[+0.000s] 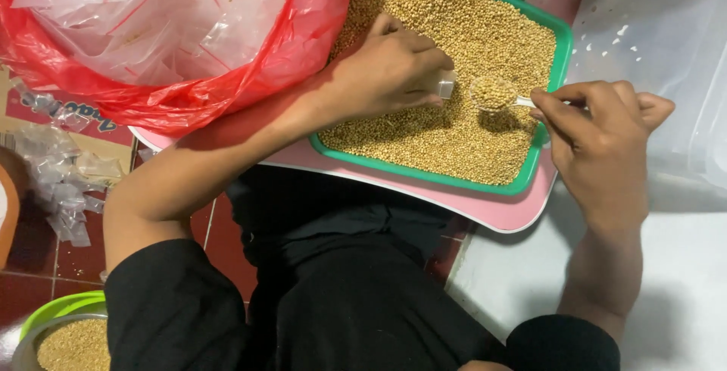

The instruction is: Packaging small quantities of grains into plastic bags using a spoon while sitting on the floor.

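We hold a clear plastic spoon (496, 92), heaped w/ tan grains, level over the green tray (562, 42) so spill falls back into the grain bed. Right hand (602, 140) pinches the spoon handle, fingers closed on it. Left hand (390, 68) sits just beside the bowl, closed on a small clear container (447, 83), mouth near the spoon. Tray rests on a pink board (485, 208) across the lap; red bag (250, 76) lies at left.
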